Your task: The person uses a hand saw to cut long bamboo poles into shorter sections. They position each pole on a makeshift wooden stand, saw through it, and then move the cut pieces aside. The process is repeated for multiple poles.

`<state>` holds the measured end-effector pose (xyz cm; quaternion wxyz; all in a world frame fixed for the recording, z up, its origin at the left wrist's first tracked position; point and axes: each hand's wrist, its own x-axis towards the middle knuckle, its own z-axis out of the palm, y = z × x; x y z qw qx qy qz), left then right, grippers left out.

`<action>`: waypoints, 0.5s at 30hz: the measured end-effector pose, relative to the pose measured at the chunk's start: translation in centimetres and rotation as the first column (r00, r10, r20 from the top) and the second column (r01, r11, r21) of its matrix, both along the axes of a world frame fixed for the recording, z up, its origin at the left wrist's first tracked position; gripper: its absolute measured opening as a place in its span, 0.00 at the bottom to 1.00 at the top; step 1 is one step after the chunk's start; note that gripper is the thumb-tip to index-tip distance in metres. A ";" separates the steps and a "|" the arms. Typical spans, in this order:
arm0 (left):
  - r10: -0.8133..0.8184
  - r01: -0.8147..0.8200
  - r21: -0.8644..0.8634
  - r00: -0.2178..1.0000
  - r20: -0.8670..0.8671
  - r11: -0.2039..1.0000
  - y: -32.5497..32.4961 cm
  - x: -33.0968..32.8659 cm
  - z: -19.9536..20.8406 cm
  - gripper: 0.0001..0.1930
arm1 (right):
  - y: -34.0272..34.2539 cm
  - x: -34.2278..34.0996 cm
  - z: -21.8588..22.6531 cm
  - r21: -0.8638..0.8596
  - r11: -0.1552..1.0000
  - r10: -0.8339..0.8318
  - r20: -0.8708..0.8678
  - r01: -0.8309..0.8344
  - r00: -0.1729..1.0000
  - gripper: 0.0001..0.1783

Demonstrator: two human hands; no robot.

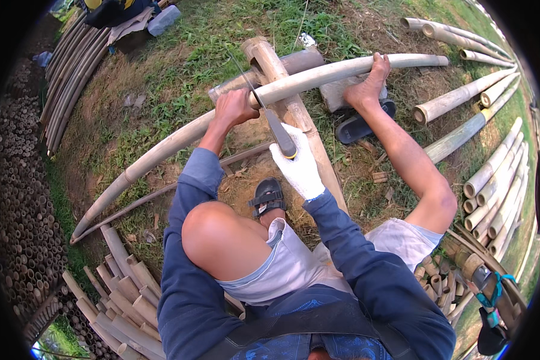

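Observation:
A long pale bamboo pole lies slantwise across a thick bamboo beam. My bare left hand is closed around the pole, just left of the beam. In a white knit glove, my right hand grips the dark handle of a handsaw. The saw's thin blade crosses the pole right beside my left hand; how deep it sits in the bamboo I cannot tell. My bare right foot presses against the pole farther right. My left foot, in a black sandal, stands on the ground.
An empty black sandal lies by a pale block under my right foot. Stacked bamboo poles lie to the right, more bamboo at lower left. Long poles and a heap of cut pieces fill the left.

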<state>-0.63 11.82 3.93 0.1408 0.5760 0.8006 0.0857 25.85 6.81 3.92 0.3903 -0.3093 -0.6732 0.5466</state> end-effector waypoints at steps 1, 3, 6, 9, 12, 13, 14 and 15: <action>0.002 -0.002 0.007 1.000 -0.006 1.000 0.0 -0.2 0.1 0.29 | 0.4 -0.1 0.5 -0.033 0.999 0.026 -0.016 -0.027 1.000 0.31; -0.020 0.021 0.054 1.000 -0.024 0.998 -0.8 0.2 -0.3 0.29 | 0.7 0.1 -0.3 -0.011 0.999 0.039 0.006 -0.038 0.999 0.29; -0.011 0.015 0.054 0.997 -0.079 0.998 -0.1 0.5 -0.6 0.30 | 2.1 -0.2 0.3 0.041 0.999 0.030 0.054 -0.032 0.998 0.28; -0.020 0.022 0.024 0.997 -0.072 0.999 -0.4 1.2 -0.7 0.31 | -0.6 0.1 -1.5 0.065 0.997 -0.053 0.036 0.051 0.998 0.30; -0.056 0.063 0.081 0.995 -0.083 0.995 -1.4 1.2 -0.9 0.31 | -0.8 -0.1 1.0 0.047 0.997 -0.063 0.070 0.060 0.996 0.32; -0.043 0.048 0.065 0.996 -0.072 0.997 -1.4 1.5 -1.0 0.31 | -1.0 0.1 1.5 0.037 0.997 -0.072 0.097 0.069 0.993 0.32; -0.030 0.033 0.037 0.997 -0.074 0.999 -1.5 1.7 -1.0 0.29 | -0.6 -0.1 0.5 0.078 0.994 -0.077 0.041 0.074 0.996 0.30; -0.014 0.015 0.024 0.997 -0.072 1.000 -1.2 1.9 -0.8 0.28 | 0.4 -0.3 0.7 0.059 0.997 -0.055 0.028 0.053 0.998 0.30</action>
